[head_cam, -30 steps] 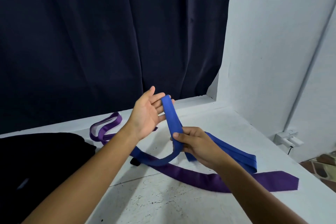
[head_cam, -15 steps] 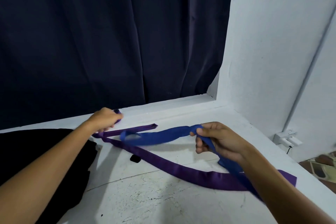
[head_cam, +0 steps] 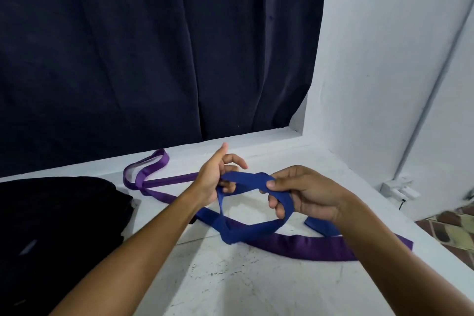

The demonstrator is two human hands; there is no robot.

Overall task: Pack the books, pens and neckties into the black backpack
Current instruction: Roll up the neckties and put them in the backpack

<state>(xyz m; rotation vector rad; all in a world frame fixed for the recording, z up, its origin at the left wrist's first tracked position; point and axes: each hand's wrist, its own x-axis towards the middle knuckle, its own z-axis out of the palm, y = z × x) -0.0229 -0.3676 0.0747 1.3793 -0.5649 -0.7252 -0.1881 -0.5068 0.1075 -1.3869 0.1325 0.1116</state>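
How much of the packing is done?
Nothing shows as packed yet. Both hands, left and right, hold the blue tie, looping it. The purple tie lies on the table beside the black backpack. No books or pens are in view.

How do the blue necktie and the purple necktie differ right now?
The blue necktie is held up in a loop by the left hand and right hand; the purple necktie lies untouched on the white table. The blue one is bunched and crosses over the purple one, which is stretched out long, its far end curled into a loop. Both are still outside the black backpack.
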